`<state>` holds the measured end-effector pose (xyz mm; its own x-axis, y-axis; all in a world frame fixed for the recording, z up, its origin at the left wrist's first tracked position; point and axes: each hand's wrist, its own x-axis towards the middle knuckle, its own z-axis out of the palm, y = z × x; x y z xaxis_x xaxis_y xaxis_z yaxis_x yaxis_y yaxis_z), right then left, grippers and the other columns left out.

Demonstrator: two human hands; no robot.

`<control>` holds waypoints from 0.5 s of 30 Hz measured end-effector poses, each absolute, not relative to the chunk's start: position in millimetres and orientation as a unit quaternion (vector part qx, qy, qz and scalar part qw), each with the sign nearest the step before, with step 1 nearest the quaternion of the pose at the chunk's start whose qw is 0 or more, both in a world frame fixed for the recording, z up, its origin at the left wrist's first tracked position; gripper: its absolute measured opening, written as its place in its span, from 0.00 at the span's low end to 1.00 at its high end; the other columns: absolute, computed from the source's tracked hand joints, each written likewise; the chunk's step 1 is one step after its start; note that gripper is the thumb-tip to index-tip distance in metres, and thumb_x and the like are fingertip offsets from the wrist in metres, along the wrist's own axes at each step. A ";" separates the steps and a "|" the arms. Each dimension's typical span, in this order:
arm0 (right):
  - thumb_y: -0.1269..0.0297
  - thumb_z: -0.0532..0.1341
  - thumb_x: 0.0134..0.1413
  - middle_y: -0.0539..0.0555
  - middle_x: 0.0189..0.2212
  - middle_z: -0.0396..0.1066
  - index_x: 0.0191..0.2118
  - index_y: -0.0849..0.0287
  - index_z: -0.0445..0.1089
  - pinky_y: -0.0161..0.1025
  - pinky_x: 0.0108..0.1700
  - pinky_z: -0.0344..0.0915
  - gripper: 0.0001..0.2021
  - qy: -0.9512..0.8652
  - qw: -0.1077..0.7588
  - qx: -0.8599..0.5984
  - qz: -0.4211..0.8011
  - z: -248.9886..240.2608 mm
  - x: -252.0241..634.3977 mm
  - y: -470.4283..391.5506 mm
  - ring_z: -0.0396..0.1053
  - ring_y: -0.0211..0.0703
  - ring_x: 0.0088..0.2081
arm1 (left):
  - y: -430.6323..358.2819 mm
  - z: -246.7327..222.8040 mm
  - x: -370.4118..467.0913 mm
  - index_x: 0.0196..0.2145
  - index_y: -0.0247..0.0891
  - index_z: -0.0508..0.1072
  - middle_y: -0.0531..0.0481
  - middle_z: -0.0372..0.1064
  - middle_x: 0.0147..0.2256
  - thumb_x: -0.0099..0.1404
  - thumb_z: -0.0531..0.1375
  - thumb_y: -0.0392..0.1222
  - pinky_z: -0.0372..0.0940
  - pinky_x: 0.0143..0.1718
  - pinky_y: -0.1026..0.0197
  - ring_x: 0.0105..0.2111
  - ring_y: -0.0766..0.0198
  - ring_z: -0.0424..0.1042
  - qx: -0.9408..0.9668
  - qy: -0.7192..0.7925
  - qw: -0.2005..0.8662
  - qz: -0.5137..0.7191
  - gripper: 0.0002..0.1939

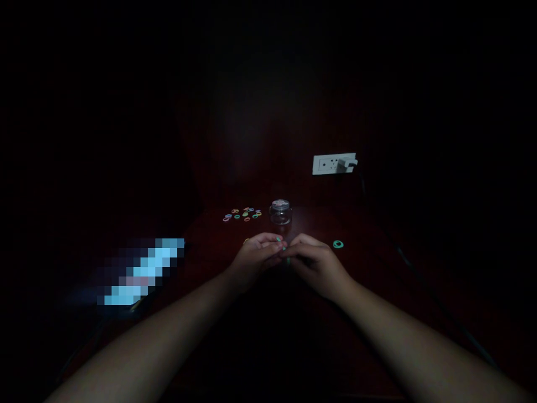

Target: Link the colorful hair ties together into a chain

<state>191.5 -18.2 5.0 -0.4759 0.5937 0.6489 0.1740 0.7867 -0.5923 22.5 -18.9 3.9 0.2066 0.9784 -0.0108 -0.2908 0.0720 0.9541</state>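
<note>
My left hand (257,258) and my right hand (319,260) meet over the middle of the table, fingertips close together. Between them both pinch a small green hair tie (284,248), mostly hidden by the fingers. Just beyond the hands stands a clear jar (280,215) with its lid on. Several small coloured hair ties (246,214) lie loose to the left of the jar. Another green hair tie (338,244) lies to the right of my right hand. A bit of a yellow hair tie (246,240) shows behind my left hand.
A bright, pixelated screen (145,272) stands at the left. On the back wall is a white socket plate (334,164) with a plug (348,163) in it. A cable (405,257) runs down the right side. The dark red table (369,224) fades into shadow.
</note>
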 end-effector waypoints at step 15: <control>0.62 0.59 0.50 0.54 0.30 0.67 0.30 0.60 0.73 0.36 0.35 0.62 0.08 -0.720 0.512 -0.295 0.364 7.2 190.7 -12.2 0.66 0.38 0.33 | -17.7 5.7 21.9 0.33 0.36 0.71 0.51 0.72 0.32 0.51 0.65 0.41 0.62 0.30 0.68 0.30 0.70 0.69 0.499 0.410 0.595 0.479 0.12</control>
